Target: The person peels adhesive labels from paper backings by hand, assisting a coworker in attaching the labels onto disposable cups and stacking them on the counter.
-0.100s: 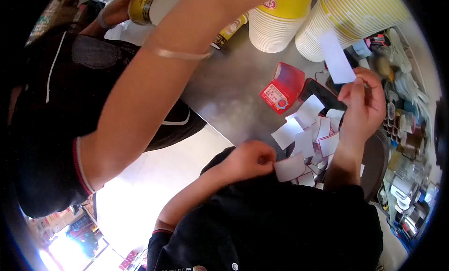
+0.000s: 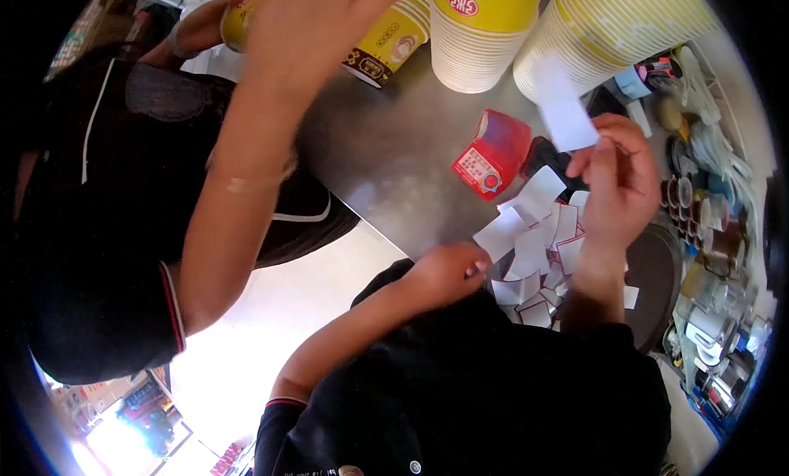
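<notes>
My right hand (image 2: 620, 176) pinches one end of a white paper slip (image 2: 569, 122), holding it up in front of the stacked cups. Below it, several white paper slips (image 2: 526, 246), some with red edges, lie in a loose overlapping pile. My left hand (image 2: 450, 272) is at the pile's left side, fingers curled in, and I see nothing between them. Just beyond its fingertips lies a bent slip (image 2: 516, 290). A red printed packet (image 2: 495, 155) rests on the metal table, left of a dark phone-like object (image 2: 544, 157) partly behind my right hand.
Tall stacks of yellow and white paper cups (image 2: 485, 53) stand at the table's far side. A co-worker's arm (image 2: 263, 122) reaches across on the left. A round dark tray or stool (image 2: 657, 287) sits at the right, near shelves of jars (image 2: 699, 205).
My left fingers have come off the slip they held, which now lies on the pile. My right hand has shifted slightly left with its slip. The co-worker's forearm has swung left.
</notes>
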{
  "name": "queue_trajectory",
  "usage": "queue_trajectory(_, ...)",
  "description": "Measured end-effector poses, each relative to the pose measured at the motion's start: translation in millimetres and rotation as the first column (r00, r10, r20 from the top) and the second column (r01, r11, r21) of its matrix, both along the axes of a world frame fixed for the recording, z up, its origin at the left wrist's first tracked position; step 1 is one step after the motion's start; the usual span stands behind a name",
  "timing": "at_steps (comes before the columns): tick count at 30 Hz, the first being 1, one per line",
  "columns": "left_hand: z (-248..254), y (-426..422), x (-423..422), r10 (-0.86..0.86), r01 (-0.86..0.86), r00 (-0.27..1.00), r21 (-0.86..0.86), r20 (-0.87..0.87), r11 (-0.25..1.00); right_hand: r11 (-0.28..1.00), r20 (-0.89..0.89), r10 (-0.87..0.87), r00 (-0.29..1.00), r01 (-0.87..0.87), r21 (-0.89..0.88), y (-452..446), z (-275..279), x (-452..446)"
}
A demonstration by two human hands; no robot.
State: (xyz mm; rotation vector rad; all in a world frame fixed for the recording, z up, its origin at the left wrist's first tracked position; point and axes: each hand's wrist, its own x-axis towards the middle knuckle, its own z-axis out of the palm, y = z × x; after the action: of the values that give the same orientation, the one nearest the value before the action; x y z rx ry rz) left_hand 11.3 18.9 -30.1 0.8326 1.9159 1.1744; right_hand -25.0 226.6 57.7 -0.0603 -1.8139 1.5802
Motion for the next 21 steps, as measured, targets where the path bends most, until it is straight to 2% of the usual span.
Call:
queue_trajectory(2, -14.1, 4.2, -2.0, 0.228, -0.234, 0.967, -0.043, -0.112, 0.971, 0.998, 0.02, 0.067, 0.998, -0.067, 0.015, -10.3, 3.8, 4.4)
queue_trajectory(4, -26.9, 4.0, -24.9, 0.391, -0.42, 0.878, -0.052, -0.278, 0.906, 0.994, 0.013, 0.113, 0.994, -0.113, 0.006, -17.2, 0.3, 1.4)
queue_trajectory(6, -19.6, -2.9, -51.8, 0.289, -0.396, 0.768, -0.069, -0.572, 0.916, 0.985, 0.011, 0.17, 0.985, -0.17, -0.004, -25.7, -3.0, 0.4)
queue_trajectory(8, 24.5, -14.4, -76.8, 0.086, -0.247, 0.635, -0.096, -0.767, 0.964, 0.971, 0.111, 0.238, 0.965, -0.238, -0.013, -34.8, -0.8, 4.8)
queue_trajectory(9, 65.1, -20.4, -85.9, -0.235, -0.037, 0.325, -0.261, -0.916, 0.965, 0.969, 0.108, 0.246, 0.963, -0.247, -0.006, -39.7, 2.6, 5.6)
queue_trajectory(10, 111.2, -27.3, -93.4, -0.428, 0.08, -0.21, -0.452, -0.879, 0.888, 0.939, 0.117, 0.309, 0.944, -0.322, 0.118, -45.0, 6.9, 6.2)
queue_trajectory(11, 148.3, -28.8, -95.8, -0.417, 0.124, -0.575, -0.579, -0.704, 0.806, 0.888, 0.132, 0.369, 0.92, -0.391, 0.24, -49.3, 10.0, 4.9)
queue_trajectory(12, 175.6, -26.5, -98.6, -0.338, 0.164, -0.754, -0.66, -0.564, 0.734, 0.883, 0.13, 0.378, 0.917, -0.399, 0.248, -53.9, 13.7, 0.9)
queue_trajectory(13, 192.4, -24.2, -99.6, -0.291, 0.2, -0.815, -0.715, -0.501, 0.67, 0.852, 0.049, 0.426, 0.903, -0.419, 0.314, -58.1, 18.0, -3.1)
queue_trajectory(15, 195.2, -22.2, -102.1, -0.34, 0.251, -0.757, -0.728, -0.558, 0.638, 0.814, -0.015, 0.466, 0.884, -0.423, 0.398, -60.8, 21.7, -5.6)
queue_trajectory(17, 196.4, -29.2, -102.2, -0.367, 0.335, -0.709, -0.746, -0.601, 0.575, 0.811, -0.019, 0.479, 0.878, -0.434, 0.391, -63.2, 25.2, -8.6)
queue_trajectory(18, 192.6, -36.1, -98.3, -0.368, 0.34, -0.707, -0.747, -0.603, 0.571, 0.805, -0.024, 0.494, 0.869, -0.446, 0.392, -64.5, 26.1, -9.4)
queue_trajectory(20, 182.5, -49.0, -86.7, -0.334, 0.257, -0.75, -0.717, -0.571, 0.648, 0.799, -0.033, 0.502, 0.864, -0.449, 0.399, -68.2, 26.7, -8.3)
queue_trajectory(21, 182.4, -49.2, -84.6, -0.305, 0.263, -0.79, -0.744, -0.531, 0.614, 0.793, -0.045, 0.511, 0.858, -0.451, 0.41, -70.1, 26.7, -8.1)
